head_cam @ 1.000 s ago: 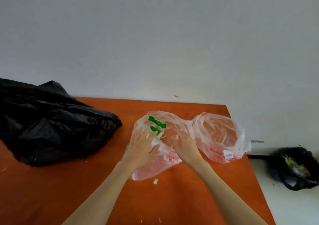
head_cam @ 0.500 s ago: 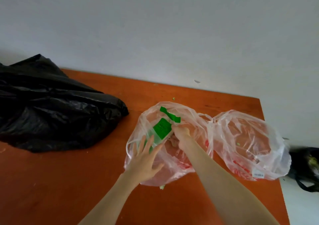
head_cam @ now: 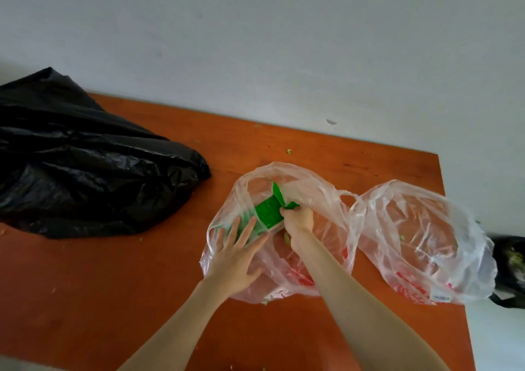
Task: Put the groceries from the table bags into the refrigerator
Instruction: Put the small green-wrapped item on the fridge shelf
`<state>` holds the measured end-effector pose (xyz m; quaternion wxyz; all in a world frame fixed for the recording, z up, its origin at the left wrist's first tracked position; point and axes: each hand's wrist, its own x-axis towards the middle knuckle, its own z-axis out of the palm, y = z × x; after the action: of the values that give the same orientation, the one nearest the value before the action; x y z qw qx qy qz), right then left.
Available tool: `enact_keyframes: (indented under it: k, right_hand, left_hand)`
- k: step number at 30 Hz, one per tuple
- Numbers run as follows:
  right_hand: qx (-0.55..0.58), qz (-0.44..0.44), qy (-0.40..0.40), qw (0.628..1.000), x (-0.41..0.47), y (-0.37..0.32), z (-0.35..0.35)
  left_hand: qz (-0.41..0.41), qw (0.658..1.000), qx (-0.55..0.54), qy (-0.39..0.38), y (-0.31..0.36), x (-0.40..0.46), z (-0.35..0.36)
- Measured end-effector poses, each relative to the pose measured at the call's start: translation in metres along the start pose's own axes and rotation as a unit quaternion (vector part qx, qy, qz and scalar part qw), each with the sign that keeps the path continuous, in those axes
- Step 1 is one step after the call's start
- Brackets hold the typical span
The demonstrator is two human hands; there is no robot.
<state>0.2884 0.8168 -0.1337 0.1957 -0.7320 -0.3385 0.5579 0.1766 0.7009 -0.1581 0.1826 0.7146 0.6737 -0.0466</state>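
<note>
Two clear plastic bags with red print lie on the orange table [head_cam: 113, 299]. The nearer clear bag [head_cam: 312, 194] holds a green packet [head_cam: 268, 210]. My right hand [head_cam: 297, 220] is inside this bag and grips the green packet at its right edge. My left hand [head_cam: 235, 254] lies flat with spread fingers on the bag's left side, pressing it down over the packet's lower end. The second clear bag [head_cam: 423, 242] sits to the right, puffed up, with small green scraps inside.
A large black plastic bag [head_cam: 85, 166] fills the table's left part. Another black bag [head_cam: 510, 268] with greenish contents lies on the floor past the table's right edge. A white wall [head_cam: 284, 43] stands behind the table. Small green crumbs dot the tabletop.
My right hand has gone into the nearer bag and taken hold of the green packet, lifting it. My left hand slid down onto the bag's left side. The view tilted and moved closer.
</note>
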Motion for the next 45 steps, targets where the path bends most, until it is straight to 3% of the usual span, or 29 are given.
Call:
enact_keyframes:
  k: [4,8,11,16,21,26,30,34,39,45]
  right_hand:
    - [0.047,-0.013,-0.021,0.999,-0.009,0.003,-0.006]
    - [0.048,0.007,-0.104,0.993,-0.021,-0.009,-0.015]
    - [-0.027,-0.042,-0.141,0.989,-0.026,-0.017,-0.021]
    - [-0.178,-0.163,-0.136,0.961,-0.060,-0.032,-0.036]
    - [-0.222,-0.321,-0.027,0.920,-0.110,-0.038,-0.063]
    - [-0.004,-0.330,0.112,0.937,-0.156,-0.018,-0.107]
    - [0.156,-0.302,0.204,0.918,-0.207,0.013,-0.137]
    - [0.219,-0.268,0.294,0.891,-0.256,0.070,-0.164]
    - [0.269,-0.175,0.393,0.861,-0.311,0.174,-0.192]
    - [0.331,-0.089,0.493,0.800,-0.417,0.320,-0.203]
  left_hand:
    - [-0.006,1.000,-0.020,0.015,0.004,-0.002,-0.003]
    - [0.010,0.997,-0.059,0.040,0.009,-0.008,-0.015]
    - [0.017,0.995,-0.081,0.064,0.012,-0.016,-0.026]
    - [0.022,0.997,-0.055,0.056,0.005,-0.038,-0.034]
    - [0.022,0.999,-0.041,-0.006,-0.007,-0.048,-0.042]
    - [0.104,0.992,-0.052,0.042,-0.002,-0.050,-0.076]
    - [0.198,0.975,-0.021,0.096,0.012,-0.054,-0.099]
    - [0.294,0.946,-0.040,0.127,0.050,-0.067,-0.093]
    - [0.406,0.911,0.011,0.065,0.123,-0.106,-0.058]
    - [0.511,0.857,0.059,-0.022,0.202,-0.216,-0.006]
